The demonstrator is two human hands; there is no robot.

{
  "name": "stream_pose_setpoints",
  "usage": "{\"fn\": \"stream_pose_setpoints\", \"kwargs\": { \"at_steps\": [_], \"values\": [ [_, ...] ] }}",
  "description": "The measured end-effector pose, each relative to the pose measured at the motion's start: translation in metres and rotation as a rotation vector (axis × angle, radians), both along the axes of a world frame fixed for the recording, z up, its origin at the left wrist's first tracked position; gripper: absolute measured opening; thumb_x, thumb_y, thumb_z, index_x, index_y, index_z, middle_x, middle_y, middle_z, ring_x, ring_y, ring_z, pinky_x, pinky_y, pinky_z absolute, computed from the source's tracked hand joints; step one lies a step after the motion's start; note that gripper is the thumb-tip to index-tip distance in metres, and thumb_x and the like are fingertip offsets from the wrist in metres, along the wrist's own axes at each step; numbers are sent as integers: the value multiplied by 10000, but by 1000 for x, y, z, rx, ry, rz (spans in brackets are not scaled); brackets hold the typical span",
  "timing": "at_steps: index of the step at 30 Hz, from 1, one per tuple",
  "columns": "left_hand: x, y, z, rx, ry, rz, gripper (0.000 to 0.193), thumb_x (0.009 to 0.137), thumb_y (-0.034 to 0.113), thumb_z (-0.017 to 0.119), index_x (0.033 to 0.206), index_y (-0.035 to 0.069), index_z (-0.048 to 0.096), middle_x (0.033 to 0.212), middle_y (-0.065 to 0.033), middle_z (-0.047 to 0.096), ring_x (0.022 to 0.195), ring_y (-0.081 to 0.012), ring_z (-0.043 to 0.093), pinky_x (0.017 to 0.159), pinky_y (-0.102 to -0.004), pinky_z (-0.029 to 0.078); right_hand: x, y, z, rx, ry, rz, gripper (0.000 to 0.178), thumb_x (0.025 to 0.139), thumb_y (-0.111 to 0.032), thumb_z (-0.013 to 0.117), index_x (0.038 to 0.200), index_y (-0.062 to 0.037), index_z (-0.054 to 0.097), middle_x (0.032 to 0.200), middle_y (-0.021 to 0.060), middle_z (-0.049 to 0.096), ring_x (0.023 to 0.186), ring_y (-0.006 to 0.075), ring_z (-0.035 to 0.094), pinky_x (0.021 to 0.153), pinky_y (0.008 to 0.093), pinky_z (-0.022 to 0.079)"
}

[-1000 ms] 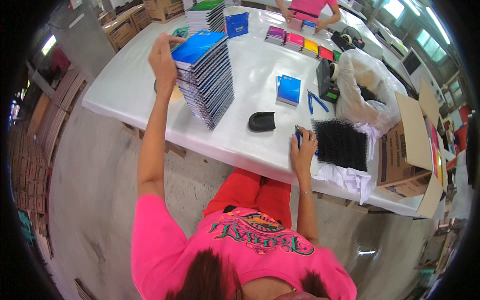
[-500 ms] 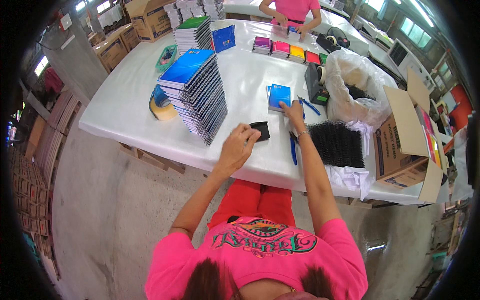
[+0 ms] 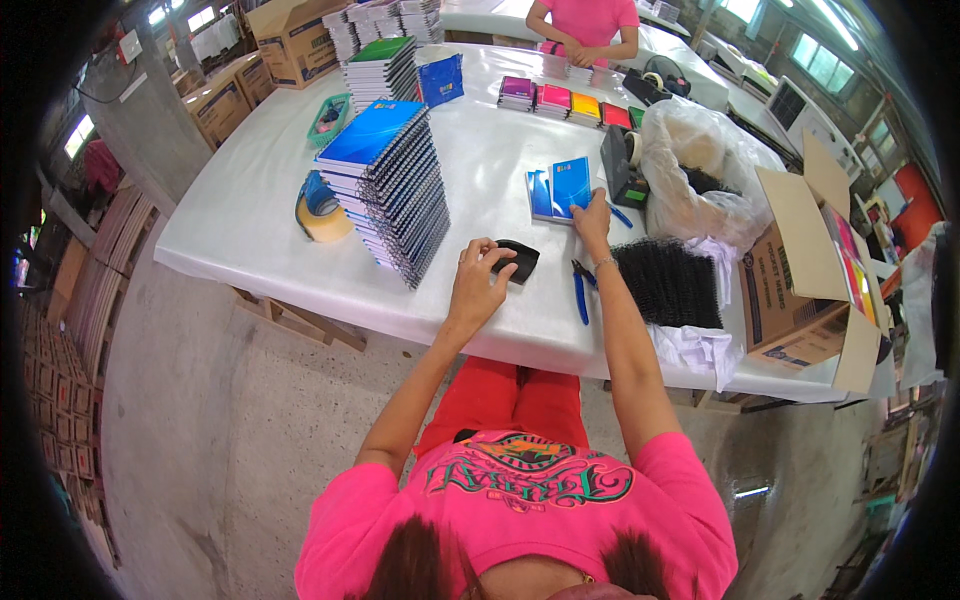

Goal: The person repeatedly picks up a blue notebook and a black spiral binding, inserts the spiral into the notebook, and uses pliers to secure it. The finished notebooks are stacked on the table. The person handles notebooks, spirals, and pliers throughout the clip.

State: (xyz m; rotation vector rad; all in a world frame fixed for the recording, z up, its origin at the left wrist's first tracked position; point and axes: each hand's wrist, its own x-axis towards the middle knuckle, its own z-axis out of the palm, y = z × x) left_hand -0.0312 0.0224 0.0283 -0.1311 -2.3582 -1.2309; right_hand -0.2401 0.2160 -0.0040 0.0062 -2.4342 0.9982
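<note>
- A small black object (image 3: 518,260) is covered by the left hand (image 3: 478,285) near the front of the white table (image 3: 250,240); the fingers are curled over its near edge, touching it, though whether it is actually gripped cannot be told.
- A blue notebook (image 3: 570,186) is pinned flat by the right hand (image 3: 592,215), fingertips pressed on its near corner, hand mostly open (a steadying press, it seems, rather than a grasp).
- A second blue notebook (image 3: 540,193) is seen lying just beside it, on the left, edges touching or overlapping.
- Blue-handled pliers (image 3: 581,290) are left on the table between the two forearms, close at hand, probably so they can be picked up without a stretch.
- A bundle of black spiral bindings (image 3: 668,283) is laid just right of the right wrist, on white wrapping paper.
- A tall leaning stack of spiral notebooks (image 3: 390,190) is set to the left, within arm's reach, with a roll of tape (image 3: 320,212) beside it.
- Farther right, an open cardboard box (image 3: 810,270) and a crumpled plastic bag (image 3: 700,175) crowd the table's right side.
- A black tape dispenser (image 3: 620,165) stands just beyond the blue notebooks, limiting room to slide them forward.
- Across the table, small colourful notebooks (image 3: 565,100) are handled by another person in pink (image 3: 590,20).
</note>
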Motion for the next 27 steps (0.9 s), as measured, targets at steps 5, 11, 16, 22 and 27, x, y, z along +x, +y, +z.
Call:
{"fn": "stream_pose_setpoints", "kwargs": {
  "at_steps": [5, 11, 16, 22, 27],
  "values": [
    [16, 10, 38, -101, 158, -10, 284, 858, 119, 687, 1142, 117, 685, 1243, -111, 523, 1200, -320, 500, 1023, -441, 403, 65, 4, 57, -77, -23, 292, 369, 758, -23, 742, 1057, -41, 528, 887, 232, 642, 826, 391, 646, 726, 439, 476],
    [24, 32, 64, -437, 267, -38, 481, 867, 87, 661, 1329, 176, 562, 1337, -73, 496, 1342, -254, 431, 1141, -593, 199, 173, 19, 93, 21, -67, 586, 293, 729, 62, 692, 987, -9, 573, 912, 180, 650, 861, 346, 638, 774, 391, 479],
    [26, 39, 23, -594, 62, -140, 297, 869, 84, 633, 1154, 166, 642, 1105, -9, 594, 1146, -216, 544, 1116, -647, 144, 208, 31, 76, 108, -165, 619, 241, 754, 55, 666, 961, -32, 578, 931, 172, 646, 922, 383, 623, 774, 437, 474],
    [32, 46, 14, -548, 66, -168, 178, 870, 73, 615, 1021, 150, 668, 971, -1, 607, 1048, -225, 574, 1087, -608, 195, 223, 46, 88, -65, -48, 677, 288, 779, -2, 711, 1044, -25, 601, 1009, 142, 616, 923, 289, 602, 832, 372, 472],
    [33, 45, 11, -565, 32, -160, 179, 871, 74, 609, 1018, 154, 672, 990, -8, 604, 1077, -222, 555, 1098, -594, 180, 275, 69, 195, -80, 798, 354, 569, 872, -469, 652, 1278, -122, 456, 1295, 148, 471, 1182, 359, 466, 1033, 466, 361]
  ]
}}
